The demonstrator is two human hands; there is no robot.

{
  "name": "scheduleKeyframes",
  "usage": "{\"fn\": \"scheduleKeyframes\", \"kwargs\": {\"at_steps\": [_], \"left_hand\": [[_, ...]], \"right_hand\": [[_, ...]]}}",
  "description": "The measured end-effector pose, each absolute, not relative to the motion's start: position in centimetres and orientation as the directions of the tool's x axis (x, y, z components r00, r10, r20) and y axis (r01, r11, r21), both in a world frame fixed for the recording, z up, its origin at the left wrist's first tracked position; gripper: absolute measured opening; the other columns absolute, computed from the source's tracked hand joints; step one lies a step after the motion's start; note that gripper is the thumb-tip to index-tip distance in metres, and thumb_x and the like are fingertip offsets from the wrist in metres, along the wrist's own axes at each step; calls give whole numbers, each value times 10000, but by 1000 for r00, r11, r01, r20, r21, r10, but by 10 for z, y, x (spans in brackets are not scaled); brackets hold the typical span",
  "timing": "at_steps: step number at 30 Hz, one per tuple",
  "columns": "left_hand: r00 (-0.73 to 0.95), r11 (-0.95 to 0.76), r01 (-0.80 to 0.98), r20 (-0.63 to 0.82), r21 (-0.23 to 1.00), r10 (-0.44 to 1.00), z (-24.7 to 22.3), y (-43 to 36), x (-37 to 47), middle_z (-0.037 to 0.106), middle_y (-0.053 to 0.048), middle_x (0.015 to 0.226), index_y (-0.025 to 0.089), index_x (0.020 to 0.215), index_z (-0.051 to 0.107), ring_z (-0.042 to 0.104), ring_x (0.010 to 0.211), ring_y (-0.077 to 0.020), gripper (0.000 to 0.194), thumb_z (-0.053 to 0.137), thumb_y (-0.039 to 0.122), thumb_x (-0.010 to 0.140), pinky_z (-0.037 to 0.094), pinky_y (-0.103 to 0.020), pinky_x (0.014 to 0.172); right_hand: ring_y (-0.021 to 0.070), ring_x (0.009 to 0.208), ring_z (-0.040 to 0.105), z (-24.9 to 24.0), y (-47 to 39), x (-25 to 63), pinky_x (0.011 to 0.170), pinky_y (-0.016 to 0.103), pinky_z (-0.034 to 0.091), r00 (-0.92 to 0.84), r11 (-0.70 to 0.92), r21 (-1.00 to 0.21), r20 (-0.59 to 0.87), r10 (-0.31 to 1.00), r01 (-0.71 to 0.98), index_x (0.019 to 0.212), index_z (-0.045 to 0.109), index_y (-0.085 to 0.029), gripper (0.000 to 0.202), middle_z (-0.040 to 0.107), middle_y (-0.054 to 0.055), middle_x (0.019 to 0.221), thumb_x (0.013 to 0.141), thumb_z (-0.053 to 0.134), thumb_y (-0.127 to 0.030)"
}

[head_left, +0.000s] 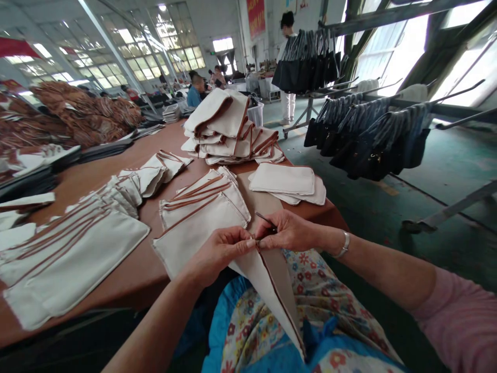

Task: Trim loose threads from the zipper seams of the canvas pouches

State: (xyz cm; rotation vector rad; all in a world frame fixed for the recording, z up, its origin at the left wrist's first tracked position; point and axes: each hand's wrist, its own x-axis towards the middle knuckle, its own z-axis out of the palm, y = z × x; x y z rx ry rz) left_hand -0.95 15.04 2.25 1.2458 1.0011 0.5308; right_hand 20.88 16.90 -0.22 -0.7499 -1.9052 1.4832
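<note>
A white fabric piece with brown edging [272, 290] hangs over my lap, its upper corner pinched between both hands. My left hand [223, 251] is closed on the corner from the left, thumb and forefinger together. From the right, my right hand [285, 230] grips the same corner, and a thin dark tool [266, 221] sticks out from its fingers. The fingertips of the two hands meet. Just beyond them, a fanned stack of white pieces with brown edges [202, 225] lies on the brown table [155, 259].
A tall pile of white pieces [225, 124] stands further back, with a smaller stack [285, 181] at the right edge. More pieces [85, 248] spread along the left. Racks of black bags [368, 134] stand right; a person [287, 67] is behind them.
</note>
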Motion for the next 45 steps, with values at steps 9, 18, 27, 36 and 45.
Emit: {"fn": "scheduleKeyframes", "kwargs": {"at_steps": [9, 18, 27, 36, 45], "left_hand": [[541, 330, 79, -319, 941, 778, 18, 145, -4, 592, 4, 691, 127, 798, 637, 495, 626, -103, 264, 731, 374, 788, 382, -206, 616], [528, 383, 54, -352, 922, 773, 14, 143, -2, 654, -23, 750, 121, 820, 670, 545, 669, -109, 186, 750, 279, 765, 413, -215, 666], [456, 221, 293, -339, 930, 823, 17, 146, 3, 629, -9, 688, 125, 764, 675, 498, 596, -108, 197, 705, 320, 762, 377, -205, 563], [444, 104, 395, -288, 913, 848, 11, 145, 4, 606, -13, 692, 127, 777, 668, 496, 623, -127, 221, 622, 343, 797, 378, -214, 566], [417, 51, 452, -262, 890, 870, -2, 147, 7, 649, -24, 721, 126, 805, 689, 526, 624, -135, 226, 603, 335, 815, 372, -205, 533]], "right_hand": [[48, 543, 317, 2, 166, 211, 492, 182, 245, -686, 82, -992, -9, 728, 100, 781, 614, -100, 216, 395, -55, 599, 858, 592, -300], [28, 329, 338, 8, 157, 208, 309, 142, 253, -637, -169, -980, -195, 746, 102, 788, 526, -150, 177, 391, -98, 501, 864, 547, -308], [24, 378, 343, 10, 153, 205, 328, 142, 248, -562, -102, -982, -175, 808, 160, 784, 543, -144, 286, 445, -79, 522, 803, 660, -404], [44, 378, 343, 6, 154, 201, 347, 178, 252, -510, -165, -961, -260, 820, 224, 775, 612, -135, 85, 482, -65, 518, 766, 592, -217], [78, 575, 425, -8, 150, 199, 522, 191, 323, -400, 63, -956, -60, 915, 288, 716, 605, -135, 64, 535, -29, 612, 758, 571, -169]]}}
